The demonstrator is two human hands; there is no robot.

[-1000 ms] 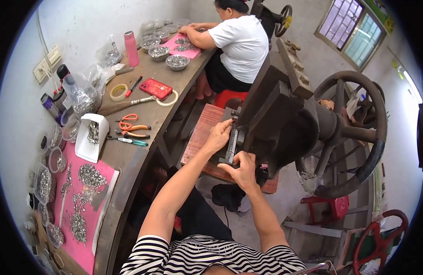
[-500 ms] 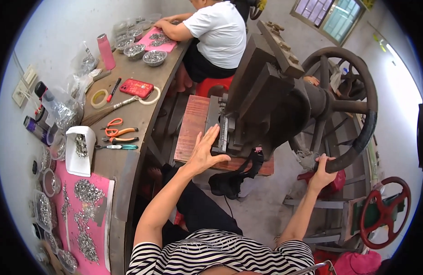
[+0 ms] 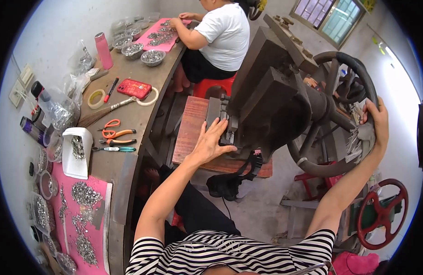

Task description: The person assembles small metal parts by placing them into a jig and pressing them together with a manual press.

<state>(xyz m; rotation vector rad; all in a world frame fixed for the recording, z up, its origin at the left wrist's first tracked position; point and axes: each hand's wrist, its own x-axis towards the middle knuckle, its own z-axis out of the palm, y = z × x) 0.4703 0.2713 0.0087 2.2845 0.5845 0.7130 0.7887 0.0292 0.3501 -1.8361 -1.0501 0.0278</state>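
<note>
My left hand (image 3: 212,141) lies with its fingers stretched out over the metal die block (image 3: 231,123) at the foot of a dark, heavy hand press (image 3: 271,107). What lies under the fingertips is hidden. On the right, my right hand (image 3: 377,120) is closed round the rim of the press's large handwheel (image 3: 322,170), beside a grey rag (image 3: 359,142) tied to it. The press stands by a reddish wooden board (image 3: 189,130). A black strapped object (image 3: 225,184) hangs at the board's near edge.
Along the left runs a workbench (image 3: 149,107) with pliers (image 3: 121,139), a red phone (image 3: 134,89), a white scoop (image 3: 77,170) and small metal parts on a pink mat (image 3: 101,192). A person (image 3: 223,39) sits at its far end. A smaller red handwheel (image 3: 382,215) stands at lower right.
The large handwheel has turned counterclockwise, my right hand and the rag rising with its right side. My left hand has shifted slightly right on the die. The seated person's hands have moved back.
</note>
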